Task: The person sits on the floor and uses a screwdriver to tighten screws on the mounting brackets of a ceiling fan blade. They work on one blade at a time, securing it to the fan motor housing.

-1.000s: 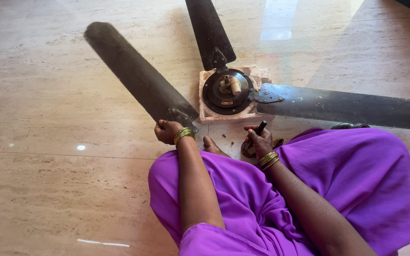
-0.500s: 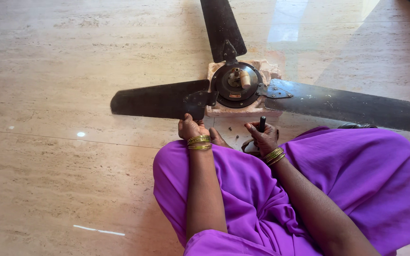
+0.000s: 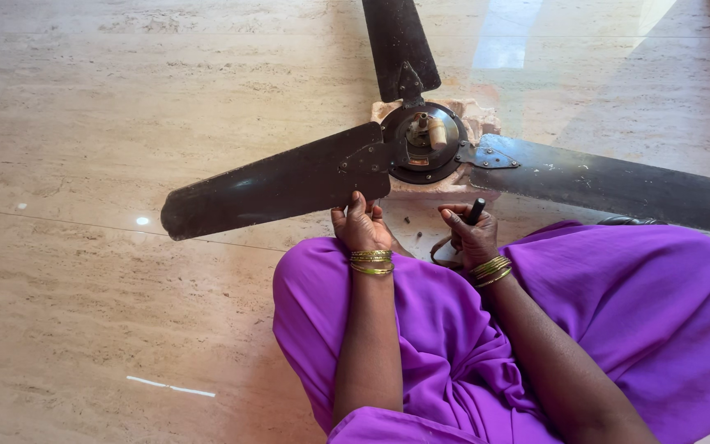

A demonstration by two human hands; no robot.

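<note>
Person in purple clothing sits on a marble floor [image 3: 84,123] w/ a dark three-blade ceiling fan [image 3: 421,141] lying in front. Left hand [image 3: 359,224] grips the edge of the fan's left blade [image 3: 277,185], near the motor hub. Right hand [image 3: 472,237] is clenched round a black-handled tool [image 3: 475,210], just below the hub. Gold bangles on both wrists.

A home, judging by the polished stone floor [image 3: 125,123] where a ceiling fan [image 3: 421,144] lies.

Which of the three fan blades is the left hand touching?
The blade pointing left: the left hand grips its lower edge near the hub. The other two blades are untouched.
</note>
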